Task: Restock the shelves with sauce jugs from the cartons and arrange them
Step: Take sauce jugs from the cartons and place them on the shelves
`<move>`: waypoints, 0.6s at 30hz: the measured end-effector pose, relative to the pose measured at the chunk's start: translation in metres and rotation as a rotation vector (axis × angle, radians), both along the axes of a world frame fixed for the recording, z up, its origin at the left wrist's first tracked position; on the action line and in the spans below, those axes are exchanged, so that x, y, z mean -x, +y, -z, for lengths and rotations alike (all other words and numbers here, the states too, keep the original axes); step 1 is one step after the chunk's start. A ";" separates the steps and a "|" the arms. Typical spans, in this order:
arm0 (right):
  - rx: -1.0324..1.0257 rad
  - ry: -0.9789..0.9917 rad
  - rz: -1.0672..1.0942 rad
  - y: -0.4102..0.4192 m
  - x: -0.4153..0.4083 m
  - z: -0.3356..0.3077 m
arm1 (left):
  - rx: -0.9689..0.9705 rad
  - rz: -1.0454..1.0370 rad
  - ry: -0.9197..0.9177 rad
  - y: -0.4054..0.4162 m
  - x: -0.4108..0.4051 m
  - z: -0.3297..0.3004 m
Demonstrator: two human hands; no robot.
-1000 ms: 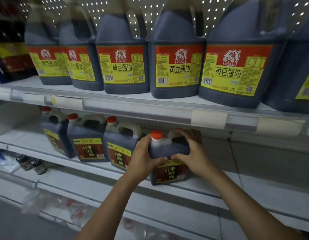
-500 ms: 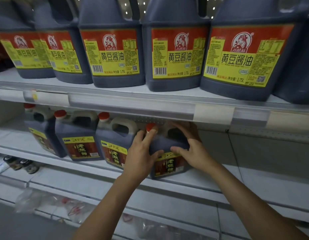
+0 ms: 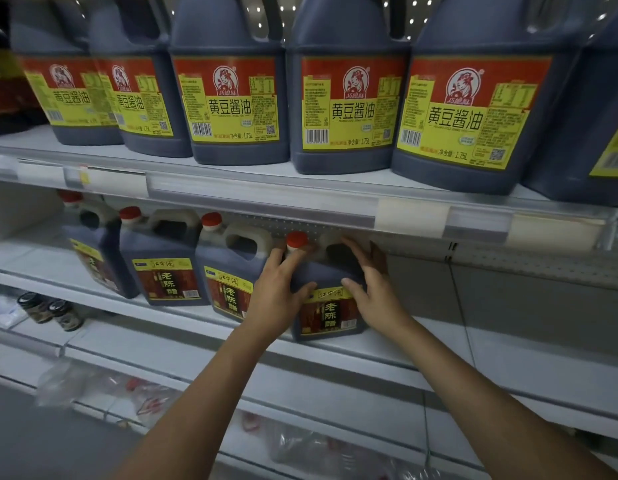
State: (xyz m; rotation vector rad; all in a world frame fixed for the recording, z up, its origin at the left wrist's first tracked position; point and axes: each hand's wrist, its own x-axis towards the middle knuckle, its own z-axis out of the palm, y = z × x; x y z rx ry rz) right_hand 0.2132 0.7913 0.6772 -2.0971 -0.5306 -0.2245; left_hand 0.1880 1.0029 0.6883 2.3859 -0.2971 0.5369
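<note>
A dark vinegar jug (image 3: 330, 315) with a red cap and a brown-and-yellow label stands on the middle shelf (image 3: 508, 344), at the right end of a row of three like jugs (image 3: 165, 275). My left hand (image 3: 273, 301) holds its left shoulder, fingers up beside the cap and thumb on the front. My right hand (image 3: 375, 296) holds its right shoulder, fingers laid over the handle and thumb on the label's top edge. The jug's upper back is hidden under the upper shelf's rail (image 3: 266, 202).
Several big soy sauce jugs (image 3: 231, 109) with red-and-yellow labels line the upper shelf. To the right of the held jug, the middle shelf is bare. Two small dark jars (image 3: 48, 310) and clear plastic bags (image 3: 93, 386) lie on the lower shelves at left.
Both hands have pushed the vinegar jug further back under the upper shelf, next to the third jug. My left fingers have straightened up beside the cap. The view has moved closer.
</note>
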 end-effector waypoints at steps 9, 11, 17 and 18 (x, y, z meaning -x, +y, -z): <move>-0.017 0.147 0.056 -0.010 0.017 -0.010 | -0.105 0.012 0.072 0.008 0.014 -0.023; -0.034 0.185 0.098 -0.011 0.023 -0.007 | -0.128 0.051 0.064 0.015 0.020 -0.030; -0.105 0.186 0.336 -0.006 0.051 0.005 | -0.079 0.264 0.009 0.033 0.025 -0.056; -0.121 0.192 0.374 -0.004 0.059 0.006 | -0.083 0.320 0.031 0.033 0.023 -0.057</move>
